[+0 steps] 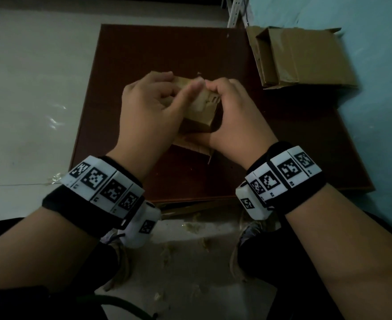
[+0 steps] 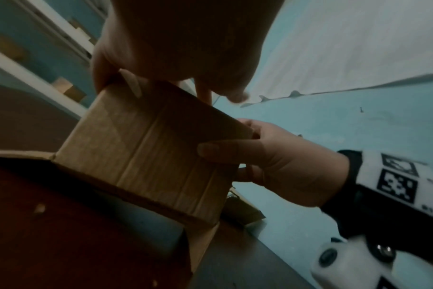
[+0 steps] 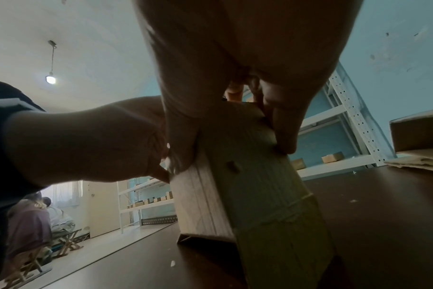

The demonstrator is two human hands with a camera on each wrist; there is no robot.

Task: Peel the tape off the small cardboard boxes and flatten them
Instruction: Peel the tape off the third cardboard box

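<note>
A small cardboard box (image 1: pixel 202 112) stands on the dark brown board (image 1: pixel 167 54), held between both hands. My left hand (image 1: pixel 153 105) grips its left side and top, thumb stretched across the top face. My right hand (image 1: pixel 234 114) grips the right side, fingers curled over the top edge and thumb on the near side. In the left wrist view the box (image 2: pixel 148 152) shows its ribbed side with bottom flaps spread on the board, and the right hand (image 2: pixel 272 162) clasps its far edge. The right wrist view shows the box (image 3: pixel 247 185) from below the palm. Tape is hard to make out.
A larger opened, partly flattened cardboard box (image 1: pixel 299 58) lies at the board's far right corner. Pale floor surrounds the board, with scraps near my feet (image 1: pixel 190 227). White shelving (image 3: pixel 346 117) with small boxes stands behind; seated people (image 3: pixel 37 215) are far off to the left.
</note>
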